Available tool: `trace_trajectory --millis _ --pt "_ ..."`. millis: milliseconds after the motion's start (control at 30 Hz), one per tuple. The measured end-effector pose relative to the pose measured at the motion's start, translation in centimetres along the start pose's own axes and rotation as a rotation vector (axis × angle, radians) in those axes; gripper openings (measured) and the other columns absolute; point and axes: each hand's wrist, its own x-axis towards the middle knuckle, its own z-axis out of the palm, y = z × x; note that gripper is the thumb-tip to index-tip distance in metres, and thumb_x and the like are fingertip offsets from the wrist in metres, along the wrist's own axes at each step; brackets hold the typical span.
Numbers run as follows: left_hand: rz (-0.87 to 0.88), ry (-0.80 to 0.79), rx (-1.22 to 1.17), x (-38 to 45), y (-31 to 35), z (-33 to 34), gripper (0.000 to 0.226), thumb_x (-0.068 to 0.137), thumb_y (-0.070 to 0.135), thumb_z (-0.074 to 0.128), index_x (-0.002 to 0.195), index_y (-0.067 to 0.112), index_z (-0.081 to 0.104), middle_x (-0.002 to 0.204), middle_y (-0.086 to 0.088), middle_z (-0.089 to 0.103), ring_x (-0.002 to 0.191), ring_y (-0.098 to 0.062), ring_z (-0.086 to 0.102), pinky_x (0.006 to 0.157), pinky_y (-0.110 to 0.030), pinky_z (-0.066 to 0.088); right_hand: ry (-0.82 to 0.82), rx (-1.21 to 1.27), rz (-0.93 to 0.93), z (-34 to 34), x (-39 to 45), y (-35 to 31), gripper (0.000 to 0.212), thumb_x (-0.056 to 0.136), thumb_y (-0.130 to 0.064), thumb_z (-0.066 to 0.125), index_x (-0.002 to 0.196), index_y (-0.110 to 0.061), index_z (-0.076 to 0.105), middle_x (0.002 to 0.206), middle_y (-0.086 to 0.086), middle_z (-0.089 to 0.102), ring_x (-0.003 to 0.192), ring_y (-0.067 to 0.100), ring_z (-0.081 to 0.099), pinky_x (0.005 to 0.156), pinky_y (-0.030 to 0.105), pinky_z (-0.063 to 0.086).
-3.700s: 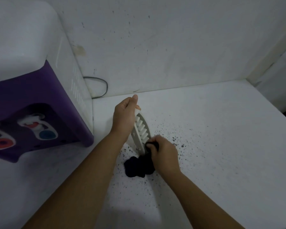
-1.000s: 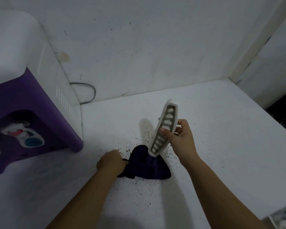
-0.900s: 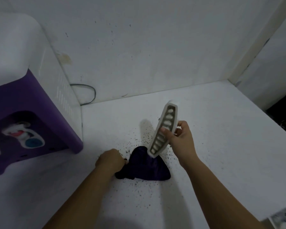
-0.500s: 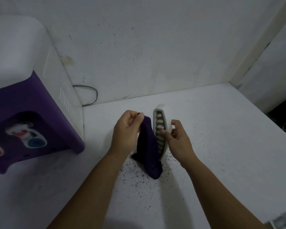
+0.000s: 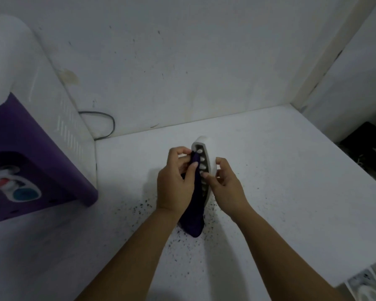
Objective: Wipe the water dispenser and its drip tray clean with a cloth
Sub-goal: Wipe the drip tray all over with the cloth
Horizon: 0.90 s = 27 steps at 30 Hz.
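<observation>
The white slotted drip tray stands on edge above the white counter, slots facing left. My right hand grips it from the right, thumb on the slotted face. My left hand pinches the dark purple cloth and holds it against the tray's slotted side; the cloth's lower end hangs down to the counter. The purple and white water dispenser stands at the left, with its red and blue taps in the recess.
Dark specks of dirt are scattered on the counter around and below the cloth. A black cable loops behind the dispenser by the wall. The counter's right edge drops to the floor.
My left hand picked the cloth up off the counter and brought it against the tray. My right hand turned the tray more upright and drew it closer to my left hand.
</observation>
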Motion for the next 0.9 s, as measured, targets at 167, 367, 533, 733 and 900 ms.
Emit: trace_trajectory --millis 167,367,533,733,900 --pt "0.033 -0.022 0.073 0.4 -0.8 0.2 0.019 0.094 0.013 0.056 0.111 0.015 0.048 0.089 0.020 0.061 0.077 0.010 0.061 0.068 -0.006 0.049 0.000 -0.004 0.008 0.0 0.1 -0.1 0.024 0.092 -0.029 0.059 0.115 -0.028 0.050 0.088 0.006 0.067 0.072 0.017 0.066 0.055 0.014 0.049" --pt "-0.014 -0.014 0.155 -1.1 -3.5 -0.2 0.017 0.092 0.009 0.057 0.102 0.015 0.044 0.075 0.025 0.058 0.073 -0.011 0.066 0.060 -0.028 0.054 -0.087 -0.132 0.027 0.9 -0.7 0.8 0.020 0.091 -0.031 0.059 0.110 -0.028 0.051 0.091 -0.003 0.065 0.072 0.007 0.061 0.053 0.012 0.047" --pt "0.011 0.112 0.048 1.0 -0.5 -0.6 0.022 0.090 0.011 0.061 0.103 0.016 0.045 0.077 0.030 0.057 0.070 0.016 0.059 0.061 -0.003 0.046 -0.052 0.061 -0.016 0.7 0.4 -1.7 0.021 0.093 -0.023 0.059 0.111 -0.022 0.049 0.085 0.001 0.067 0.067 0.003 0.066 0.053 0.015 0.049" --pt "0.103 0.047 0.132 0.3 -1.4 -0.5 0.015 0.092 0.011 0.059 0.101 0.014 0.047 0.078 0.019 0.058 0.074 -0.002 0.063 0.064 -0.015 0.052 -0.094 0.215 0.066 0.8 0.5 -1.1 0.020 0.095 -0.017 0.056 0.112 -0.021 0.047 0.093 0.011 0.070 0.080 0.020 0.070 0.071 0.035 0.057" --pt "0.104 0.071 0.102 -0.8 -1.7 0.0 0.015 0.089 0.010 0.063 0.094 0.013 0.048 0.077 0.016 0.061 0.077 -0.001 0.063 0.061 -0.012 0.052 -0.110 0.240 0.063 0.5 0.4 -0.6 0.022 0.096 -0.016 0.054 0.115 -0.021 0.046 0.095 0.010 0.071 0.083 0.019 0.070 0.072 0.030 0.056"
